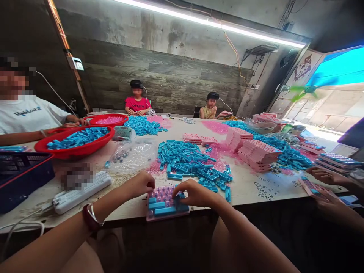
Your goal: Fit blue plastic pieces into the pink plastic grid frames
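Note:
A pink plastic tray (167, 193) with rows of small translucent pegs lies at the table's front edge before me. Blue plastic pieces (171, 211) sit along its near side and left corner. My left hand (143, 182) is closed in a pinch at the tray's far left corner; whatever is between the fingertips is hidden. Over the right part of the tray, my right hand (190, 192) has its fingers bent down on a blurred blue piece (179, 201). Just beyond the tray spreads a heap of loose blue pieces (182, 157), with small pink bits (155, 167) around it.
Left are a red basin (42, 146) of blue pieces, a dark basket (25, 178) and a white power strip (82, 193). Stacked pink trays (257, 151) stand to the right. A co-worker's hands (327, 185) hold another tray at far right; other people sit around the table.

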{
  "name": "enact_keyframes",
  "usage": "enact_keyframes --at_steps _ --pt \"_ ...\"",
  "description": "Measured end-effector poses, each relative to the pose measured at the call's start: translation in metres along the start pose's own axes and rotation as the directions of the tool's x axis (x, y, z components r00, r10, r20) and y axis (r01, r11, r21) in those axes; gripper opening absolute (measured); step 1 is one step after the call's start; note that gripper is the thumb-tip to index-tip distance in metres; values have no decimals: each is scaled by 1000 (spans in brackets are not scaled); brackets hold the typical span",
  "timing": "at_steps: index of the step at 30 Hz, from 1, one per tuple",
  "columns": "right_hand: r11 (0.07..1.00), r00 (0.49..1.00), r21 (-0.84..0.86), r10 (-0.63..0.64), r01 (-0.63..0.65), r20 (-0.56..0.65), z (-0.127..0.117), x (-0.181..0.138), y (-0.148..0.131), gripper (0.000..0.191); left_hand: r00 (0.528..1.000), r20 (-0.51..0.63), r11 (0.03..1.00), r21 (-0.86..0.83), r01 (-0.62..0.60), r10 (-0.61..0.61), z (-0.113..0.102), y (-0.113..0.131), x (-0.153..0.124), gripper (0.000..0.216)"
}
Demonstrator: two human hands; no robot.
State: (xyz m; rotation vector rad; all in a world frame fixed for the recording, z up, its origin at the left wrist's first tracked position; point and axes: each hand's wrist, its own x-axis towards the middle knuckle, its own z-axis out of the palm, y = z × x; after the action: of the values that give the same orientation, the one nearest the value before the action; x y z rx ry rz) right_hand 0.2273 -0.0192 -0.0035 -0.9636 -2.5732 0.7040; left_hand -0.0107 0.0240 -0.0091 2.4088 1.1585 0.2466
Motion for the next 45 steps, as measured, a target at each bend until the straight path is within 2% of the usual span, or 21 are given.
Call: enact_keyframes --at_steps 11,14,16,19,21,25,28,32,36,45 --pt "1000 1000 4 4 -4 4 -1 0 -2 31 1000 -5 1000 23 0 0 0 8 -2 19" --pt "1000 998 16 -14 15 -57 3 1 0 30 1000 -9 999 50 -20 20 1 5 -1 18" --pt "999 988 32 -11 16 -157 8 5 1 26 998 -46 997 60 -38 41 0 2 -1 19" --pt "996 947 89 52 -25 -316 20 21 2 17 993 -113 1000 21 -17 19 -5 1 -2 20" --pt "991 929 129 85 -40 -361 28 39 2 12 994 -100 998 -44 38 -43 -9 0 -4 19" --pt "997 934 80 42 -15 -354 43 73 0 8 992 -18 978 -170 120 -125 -15 -1 -9 22" --pt "1000 941 14 7 -2 -337 52 84 0 11 989 -17 974 -179 142 -147 -14 -5 -12 23" --pt "999 939 32 -7 19 -344 56 78 3 11 986 3 974 -150 168 -169 -8 -14 -12 22" --pt "998 909 51 -4 28 -417 53 71 4 15 988 1 977 -153 152 -153 0 -19 -8 21" --pt "999 864 48 13 12 -503 43 63 6 20 989 -80 991 -46 124 -128 10 -6 1 17"
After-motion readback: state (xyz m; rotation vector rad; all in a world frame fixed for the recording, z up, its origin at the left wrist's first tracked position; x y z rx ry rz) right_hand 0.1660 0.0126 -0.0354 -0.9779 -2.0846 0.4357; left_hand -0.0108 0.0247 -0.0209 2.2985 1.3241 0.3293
